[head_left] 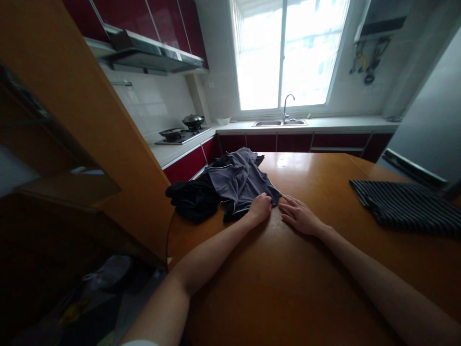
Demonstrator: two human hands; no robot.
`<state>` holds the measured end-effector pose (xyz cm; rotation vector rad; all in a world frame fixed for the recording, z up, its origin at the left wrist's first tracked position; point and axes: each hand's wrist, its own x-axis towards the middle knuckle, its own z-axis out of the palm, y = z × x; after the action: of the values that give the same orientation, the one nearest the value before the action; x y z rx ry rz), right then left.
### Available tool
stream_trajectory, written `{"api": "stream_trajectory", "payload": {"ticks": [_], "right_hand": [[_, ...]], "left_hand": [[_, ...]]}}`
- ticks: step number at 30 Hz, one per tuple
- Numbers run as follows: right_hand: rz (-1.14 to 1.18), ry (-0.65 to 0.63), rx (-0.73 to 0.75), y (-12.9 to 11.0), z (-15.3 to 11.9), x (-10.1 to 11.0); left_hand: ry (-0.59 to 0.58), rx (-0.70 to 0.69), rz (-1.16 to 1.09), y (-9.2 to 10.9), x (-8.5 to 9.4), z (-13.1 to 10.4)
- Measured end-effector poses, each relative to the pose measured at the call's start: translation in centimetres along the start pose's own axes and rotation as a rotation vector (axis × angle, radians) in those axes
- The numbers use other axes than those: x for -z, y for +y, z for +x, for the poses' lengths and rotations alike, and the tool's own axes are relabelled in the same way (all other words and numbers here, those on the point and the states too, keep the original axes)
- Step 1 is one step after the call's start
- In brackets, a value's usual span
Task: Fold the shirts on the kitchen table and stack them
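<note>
A grey-purple garment with white piping (239,180) lies rumpled on the wooden table (313,274), left of centre. My left hand (260,208) is closed on its near right edge, fingers curled into the cloth. Just to the right, my right hand (298,215) rests palm down with its fingers spread, the fingertips close by the garment's corner. Dark clothing (196,199) is bunched at the table's left edge, beside and partly under the grey-purple garment. On the right side of the table a black and grey striped garment (414,204) is laid flat.
A wooden cabinet frame (126,158) stands against the left side of the table. Beyond the table are a stove (183,136) with two pans, a counter with a sink (281,123), and a window. A fridge (432,115) is at the right.
</note>
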<state>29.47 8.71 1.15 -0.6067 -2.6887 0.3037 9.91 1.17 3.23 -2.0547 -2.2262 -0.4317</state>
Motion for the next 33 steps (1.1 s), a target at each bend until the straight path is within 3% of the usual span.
{"api": "stream_trajectory", "payload": {"ticks": [4,7,10,13,17,21,24,33], "right_hand": [[0.004,-0.006,0.008,-0.1,0.0,0.0],[-0.007,-0.011,-0.018,0.1,0.0,-0.1],[-0.007,-0.012,-0.036,0.1,0.0,-0.2],[-0.004,-0.005,-0.045,0.0,0.1,-0.2],[-0.004,0.002,-0.061,0.1,0.1,-0.4],[-0.015,0.006,-0.060,0.3,0.1,-0.5],[-0.019,0.004,-0.053,0.4,0.1,-0.5],[-0.019,-0.014,-0.062,0.3,0.1,-0.3]], "left_hand": [[-0.009,-0.027,-0.057,0.8,0.6,0.2],[0.018,0.036,-0.045,-1.0,2.9,1.1],[0.118,0.235,0.035,-6.0,6.4,2.1],[0.164,0.670,0.123,-11.9,9.1,2.3],[0.148,0.759,0.107,-16.9,9.4,1.5],[0.194,0.733,0.076,-18.2,7.8,1.1],[0.267,0.692,0.034,-18.4,7.6,1.4],[0.662,0.568,-0.045,-19.0,13.3,1.5]]}}
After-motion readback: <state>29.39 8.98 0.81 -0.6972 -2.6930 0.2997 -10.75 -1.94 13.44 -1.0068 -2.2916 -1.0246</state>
